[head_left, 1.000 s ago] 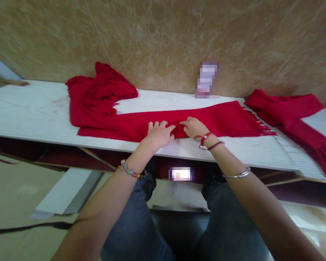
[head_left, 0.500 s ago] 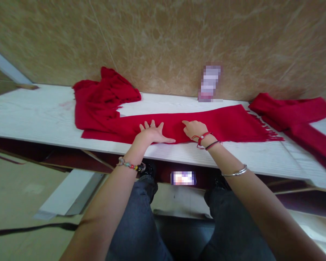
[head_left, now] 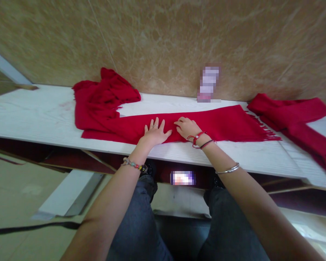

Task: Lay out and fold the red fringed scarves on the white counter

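A red fringed scarf (head_left: 217,125) lies lengthwise on the white board (head_left: 43,112), its fringe at the right end. My left hand (head_left: 154,135) rests on the middle of the scarf with fingers spread. Just to its right, my right hand (head_left: 188,127) also lies on the cloth, palm down, fingers lightly bent and partly apart. Neither hand grips the fabric. At the left end, the scarf meets a crumpled heap of red cloth (head_left: 97,98); whether they are one piece I cannot tell.
Another red scarf (head_left: 285,112) lies folded across itself at the right. Behind the board rises a brown marbled wall (head_left: 163,43), with a blurred upright item (head_left: 209,83) against it. Below the board's front edge, a lit, blurred screen (head_left: 183,178) shows between my legs.
My left hand has slid slightly right and away from me. My right hand has moved left, closer to it, and its fingers have stretched out more. The scarf looks almost unchanged.
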A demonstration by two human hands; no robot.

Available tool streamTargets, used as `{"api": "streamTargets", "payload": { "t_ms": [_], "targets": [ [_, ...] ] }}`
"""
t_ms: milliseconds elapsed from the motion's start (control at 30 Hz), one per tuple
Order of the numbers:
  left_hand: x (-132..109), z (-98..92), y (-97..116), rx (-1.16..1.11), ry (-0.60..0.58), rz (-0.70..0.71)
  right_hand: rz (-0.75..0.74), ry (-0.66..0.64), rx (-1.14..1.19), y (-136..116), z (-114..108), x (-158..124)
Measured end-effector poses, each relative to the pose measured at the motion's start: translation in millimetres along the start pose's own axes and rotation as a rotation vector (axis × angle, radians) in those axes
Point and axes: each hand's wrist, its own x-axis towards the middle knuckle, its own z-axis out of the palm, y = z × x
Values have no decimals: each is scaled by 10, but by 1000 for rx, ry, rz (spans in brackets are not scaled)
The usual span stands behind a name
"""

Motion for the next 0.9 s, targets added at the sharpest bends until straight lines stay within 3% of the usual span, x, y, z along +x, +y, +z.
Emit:
{"api": "streamTargets", "payload": {
  "t_ms": [500, 900],
  "targets": [
    [-45, -26, 4, -15, -8, -6, 125, -138, 63, 53, 66, 258],
    [-48, -59, -1, -31, -43, -40, 174, -151, 57, 202, 142, 196]
  ]
}}
